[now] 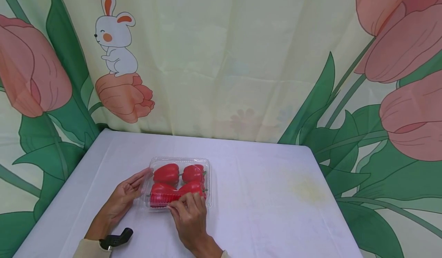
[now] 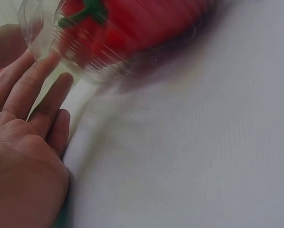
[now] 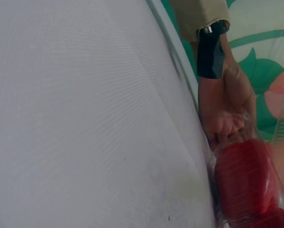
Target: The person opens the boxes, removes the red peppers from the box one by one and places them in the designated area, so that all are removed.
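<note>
A clear plastic clamshell box (image 1: 209,181) holding several red bell peppers (image 1: 167,174) sits on the white-covered table. Along the box's left side lies my left hand (image 1: 121,198), its fingers nearly straight and the fingertips at the plastic wall. The left wrist view shows the same hand (image 2: 25,123) palm up, below a ribbed corner of the box (image 2: 108,71), with a pepper's green stem (image 2: 87,13) behind the plastic. My right hand (image 1: 191,217) pinches the front rim of the box between thumb and curled fingers, partly covering a front pepper. The right wrist view leaves this hand out.
A white cloth covers the table (image 1: 262,196), with a faint yellowish stain (image 1: 309,189) at the right. Behind it hangs a curtain (image 1: 221,58) printed with tulips and a rabbit. A black strap device (image 1: 117,238) is on the left wrist.
</note>
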`<state>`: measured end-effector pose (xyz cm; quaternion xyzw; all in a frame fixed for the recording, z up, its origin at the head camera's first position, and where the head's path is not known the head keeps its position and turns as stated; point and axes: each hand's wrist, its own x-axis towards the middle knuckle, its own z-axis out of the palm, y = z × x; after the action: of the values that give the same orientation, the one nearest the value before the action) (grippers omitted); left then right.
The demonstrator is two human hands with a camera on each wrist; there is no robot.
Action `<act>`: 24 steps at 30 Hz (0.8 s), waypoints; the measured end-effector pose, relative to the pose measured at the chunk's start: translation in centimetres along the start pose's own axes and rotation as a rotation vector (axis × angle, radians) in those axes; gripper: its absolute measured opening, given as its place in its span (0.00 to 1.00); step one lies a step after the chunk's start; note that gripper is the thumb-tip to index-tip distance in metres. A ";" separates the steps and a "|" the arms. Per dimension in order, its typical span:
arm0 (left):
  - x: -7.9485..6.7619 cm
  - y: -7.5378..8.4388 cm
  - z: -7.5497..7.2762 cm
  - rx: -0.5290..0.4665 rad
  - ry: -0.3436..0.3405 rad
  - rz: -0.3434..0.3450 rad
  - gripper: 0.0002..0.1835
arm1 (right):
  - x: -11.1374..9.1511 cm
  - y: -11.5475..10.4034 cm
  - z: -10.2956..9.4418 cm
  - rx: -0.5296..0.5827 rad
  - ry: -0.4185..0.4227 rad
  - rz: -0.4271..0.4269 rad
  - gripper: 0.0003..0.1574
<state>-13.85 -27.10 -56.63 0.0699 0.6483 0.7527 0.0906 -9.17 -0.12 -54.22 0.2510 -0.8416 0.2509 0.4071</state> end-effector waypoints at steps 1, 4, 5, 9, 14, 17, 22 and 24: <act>0.0 0.0 0.0 -0.003 -0.002 0.001 0.38 | 0.1 0.0 0.0 0.002 0.001 0.001 0.16; 0.0 0.1 0.1 -0.003 0.003 0.000 0.38 | 0.2 0.0 0.0 0.007 0.004 0.004 0.16; 0.0 0.1 0.1 -0.005 0.006 -0.001 0.38 | 0.3 0.0 0.0 0.008 0.006 0.005 0.17; 0.0 0.3 0.4 0.000 0.018 -0.010 0.38 | 0.6 -0.1 -0.2 0.019 0.013 0.014 0.18; -0.1 0.6 0.6 0.008 0.031 -0.016 0.39 | 1.0 -0.1 -0.3 0.039 0.016 0.028 0.17; -0.1 0.7 0.8 0.024 0.035 -0.024 0.39 | 1.2 -0.1 -0.3 0.064 0.019 0.042 0.16; -0.1 0.7 0.9 0.037 0.044 -0.041 0.39 | 1.5 0.0 -0.4 0.098 0.027 0.066 0.14; -0.1 0.7 0.9 0.034 0.045 -0.048 0.39 | 1.6 0.1 -0.4 0.103 0.030 0.070 0.14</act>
<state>-13.62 -26.32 -55.75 0.0392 0.6645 0.7405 0.0929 -9.86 -0.18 -52.70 0.2381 -0.8298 0.3119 0.3969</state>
